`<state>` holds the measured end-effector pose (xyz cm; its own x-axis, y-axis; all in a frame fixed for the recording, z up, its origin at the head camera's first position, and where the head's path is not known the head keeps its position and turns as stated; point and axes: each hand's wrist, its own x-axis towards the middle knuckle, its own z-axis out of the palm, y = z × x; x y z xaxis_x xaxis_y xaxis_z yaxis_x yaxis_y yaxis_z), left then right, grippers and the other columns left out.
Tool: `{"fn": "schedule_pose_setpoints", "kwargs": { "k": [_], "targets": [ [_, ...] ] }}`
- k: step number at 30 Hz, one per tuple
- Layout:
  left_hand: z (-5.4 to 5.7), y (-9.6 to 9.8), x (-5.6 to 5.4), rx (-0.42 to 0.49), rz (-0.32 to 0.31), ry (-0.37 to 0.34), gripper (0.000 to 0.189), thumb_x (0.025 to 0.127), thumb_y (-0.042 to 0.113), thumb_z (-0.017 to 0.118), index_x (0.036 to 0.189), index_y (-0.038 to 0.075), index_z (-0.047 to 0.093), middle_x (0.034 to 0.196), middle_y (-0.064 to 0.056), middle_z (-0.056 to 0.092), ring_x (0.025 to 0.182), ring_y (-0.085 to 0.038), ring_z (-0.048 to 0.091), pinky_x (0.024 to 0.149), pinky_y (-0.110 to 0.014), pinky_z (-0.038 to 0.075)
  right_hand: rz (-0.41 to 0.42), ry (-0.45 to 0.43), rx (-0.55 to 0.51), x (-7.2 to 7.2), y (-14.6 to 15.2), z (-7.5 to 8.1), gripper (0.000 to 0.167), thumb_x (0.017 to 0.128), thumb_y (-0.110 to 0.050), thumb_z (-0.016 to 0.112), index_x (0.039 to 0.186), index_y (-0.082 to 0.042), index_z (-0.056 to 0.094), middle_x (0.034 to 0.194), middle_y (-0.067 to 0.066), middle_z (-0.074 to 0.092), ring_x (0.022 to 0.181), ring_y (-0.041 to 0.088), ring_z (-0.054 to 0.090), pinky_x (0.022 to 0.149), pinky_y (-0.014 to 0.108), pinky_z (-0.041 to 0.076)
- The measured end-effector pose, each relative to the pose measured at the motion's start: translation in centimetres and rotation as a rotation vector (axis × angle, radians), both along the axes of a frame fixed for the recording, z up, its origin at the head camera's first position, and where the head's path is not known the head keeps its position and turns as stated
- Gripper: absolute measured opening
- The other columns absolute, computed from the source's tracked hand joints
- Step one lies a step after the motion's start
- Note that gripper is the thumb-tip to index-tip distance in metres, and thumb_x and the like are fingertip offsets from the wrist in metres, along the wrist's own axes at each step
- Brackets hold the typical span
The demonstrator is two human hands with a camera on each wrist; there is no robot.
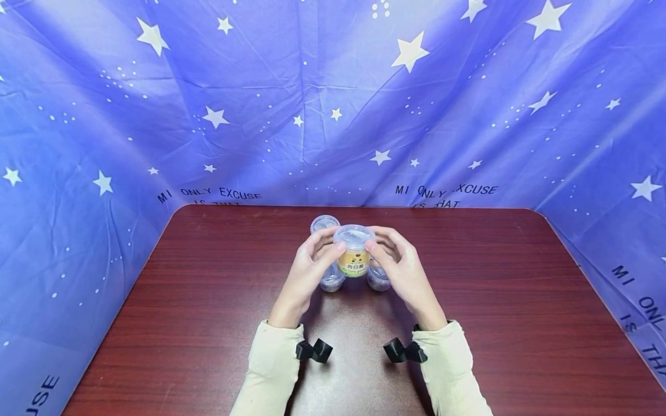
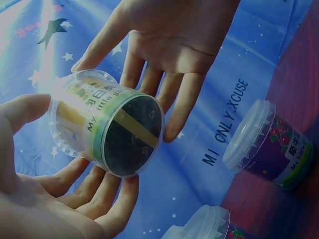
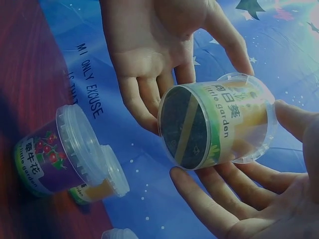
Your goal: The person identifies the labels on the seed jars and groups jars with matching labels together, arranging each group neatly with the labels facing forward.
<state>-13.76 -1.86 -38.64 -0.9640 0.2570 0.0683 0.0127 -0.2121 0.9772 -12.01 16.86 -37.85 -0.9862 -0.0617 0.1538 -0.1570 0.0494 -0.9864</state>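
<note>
Above the table, both hands hold a small lidded planting tub (image 1: 355,260) of clear plastic, printed "My little garden" on a yellow and green label. My left hand (image 1: 306,271) grips its left side and my right hand (image 1: 409,270) its right, with the thumbs near the lid (image 1: 355,236) and the other fingers along the sides. The wrist views show the tub's dark base (image 2: 133,137) with a pale strip across it. Behind and below the hands stand similar tubs: one at the back left (image 1: 325,223), one lower left (image 1: 333,281), and one at the right (image 1: 378,279).
All the tubs are on a dark red wooden table (image 1: 208,323). A purple-labelled tub (image 3: 47,162) and a yellow-labelled one (image 3: 94,191) stand close together in the right wrist view. Blue star-printed cloth (image 1: 312,86) hangs around the table's back and sides.
</note>
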Motion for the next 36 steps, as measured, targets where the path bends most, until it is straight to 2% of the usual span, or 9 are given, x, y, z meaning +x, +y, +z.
{"fn": "schedule_pose_setpoints", "kwargs": {
  "k": [10,19,26,32,36],
  "targets": [
    [0.1,0.4,-0.3,-0.033,-0.009,0.001,0.047,0.094,0.012,0.063,0.139,0.002,0.051,0.129,-0.018,0.059,0.109,-0.015,0.061,0.099,-0.027,0.048,0.008,0.006,0.049,-0.3,0.8,0.0,0.039,0.1,-0.021,0.061,0.134,-0.004,0.056,0.125,0.014,0.062,0.106,0.014,0.062,0.086,0.028,0.057],
    [0.5,0.8,-0.9,-0.102,-0.014,-0.009,0.043,0.095,0.016,0.065,0.135,0.007,0.057,0.127,-0.014,0.063,0.113,-0.02,0.062,0.098,-0.032,0.051,0.027,0.01,0.13,-1.2,2.0,0.1,0.039,0.1,-0.025,0.061,0.135,-0.008,0.057,0.123,0.014,0.065,0.107,0.015,0.063,0.09,0.031,0.055],
    [0.9,1.1,-1.8,-0.146,-0.037,0.009,0.044,0.094,0.017,0.066,0.136,0.006,0.056,0.128,-0.014,0.063,0.117,-0.023,0.061,0.101,-0.036,0.049,0.039,0.04,0.152,-2.1,2.7,0.2,0.037,0.099,-0.023,0.062,0.133,-0.008,0.058,0.123,0.014,0.066,0.108,0.014,0.062,0.09,0.024,0.053],
    [1.1,1.4,-2.7,-0.158,-0.053,0.026,0.044,0.095,0.019,0.067,0.136,0.007,0.056,0.131,-0.013,0.061,0.12,-0.024,0.06,0.104,-0.039,0.048,0.045,0.061,0.132,-3.0,3.0,0.3,0.038,0.099,-0.021,0.063,0.134,-0.009,0.059,0.12,0.014,0.066,0.106,0.015,0.063,0.089,0.027,0.055],
    [0.9,1.9,-3.3,-0.168,-0.054,0.031,0.046,0.096,0.018,0.066,0.137,0.004,0.054,0.133,-0.014,0.06,0.123,-0.027,0.059,0.105,-0.039,0.047,0.04,0.068,0.17,-3.7,3.4,-0.1,0.04,0.099,-0.023,0.062,0.136,-0.011,0.058,0.12,0.013,0.066,0.106,0.017,0.062,0.09,0.026,0.054]
  ]
}}
